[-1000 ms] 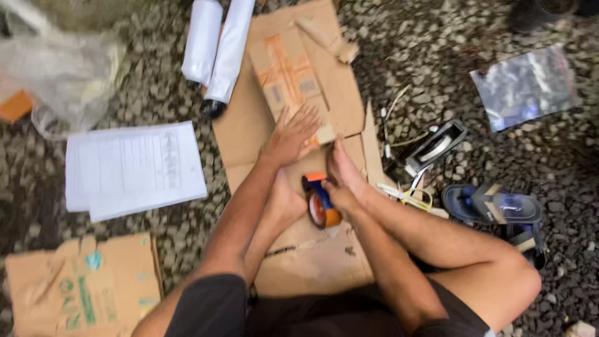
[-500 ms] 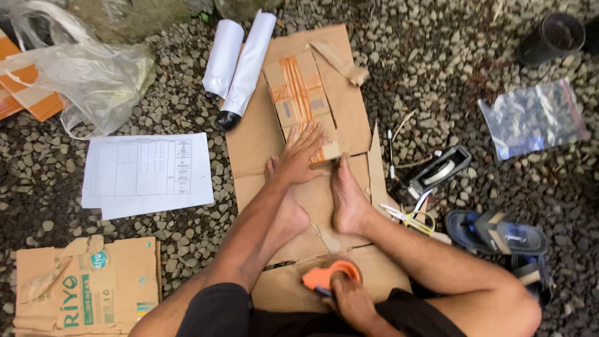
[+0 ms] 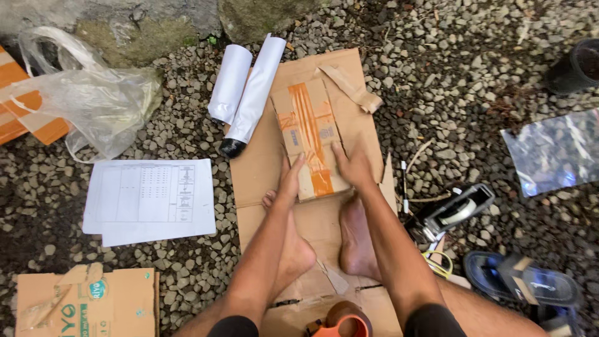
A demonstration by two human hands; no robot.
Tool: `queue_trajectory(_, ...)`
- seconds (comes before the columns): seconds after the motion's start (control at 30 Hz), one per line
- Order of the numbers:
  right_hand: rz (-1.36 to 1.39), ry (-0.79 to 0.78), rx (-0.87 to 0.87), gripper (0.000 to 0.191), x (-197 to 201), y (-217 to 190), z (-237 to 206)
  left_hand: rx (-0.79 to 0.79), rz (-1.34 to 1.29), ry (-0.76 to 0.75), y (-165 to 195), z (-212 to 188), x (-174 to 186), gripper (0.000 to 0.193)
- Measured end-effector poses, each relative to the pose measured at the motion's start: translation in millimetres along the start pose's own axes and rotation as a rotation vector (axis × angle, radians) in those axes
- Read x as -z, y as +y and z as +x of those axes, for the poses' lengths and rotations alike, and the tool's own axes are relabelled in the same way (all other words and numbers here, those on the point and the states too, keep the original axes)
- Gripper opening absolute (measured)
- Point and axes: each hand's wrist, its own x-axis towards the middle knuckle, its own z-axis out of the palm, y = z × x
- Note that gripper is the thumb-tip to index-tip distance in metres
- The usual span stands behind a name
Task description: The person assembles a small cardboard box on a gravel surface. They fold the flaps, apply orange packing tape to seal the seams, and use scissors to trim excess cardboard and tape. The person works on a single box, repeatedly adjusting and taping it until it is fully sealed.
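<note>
A small cardboard box (image 3: 309,134) with strips of orange tape lies on a flattened brown cardboard sheet (image 3: 262,168). My left hand (image 3: 291,180) presses flat against the box's near left side. On the near right edge rests my right hand (image 3: 353,166), so the box is held between both hands. My two bare feet (image 3: 355,240) sit on the sheet just behind the hands. An orange tape dispenser (image 3: 342,323) lies by my lap at the bottom edge, with no hand on it.
Two white rolls (image 3: 246,87) lie left of the box on gravel. A printed sheet (image 3: 150,200), a clear plastic bag (image 3: 93,93) and another cardboard box (image 3: 87,302) are at left. A black tape dispenser (image 3: 452,212), sandals (image 3: 524,281) and a plastic pouch (image 3: 555,150) are at right.
My right hand pulled the orange tape dispenser back to my lap, let go of it, and moved forward onto the box. My left hand stayed at the box.
</note>
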Motion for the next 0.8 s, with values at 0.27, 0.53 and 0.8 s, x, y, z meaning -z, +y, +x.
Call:
queue_trajectory(0.27,0.378,-0.088,-0.080,0.050,-1,20,-42,-0.033,0.083,-0.150,0,-27,6,0.087)
queue_trajectory(0.53,0.299,0.121,0.022,0.069,38,-29,-104,-0.237,0.256,-0.154,44,-74,-10,0.105)
queue_trajectory(0.8,0.571,0.001,0.104,0.063,91,-33,-143,-0.231,0.390,-0.146,62,-153,5,0.131)
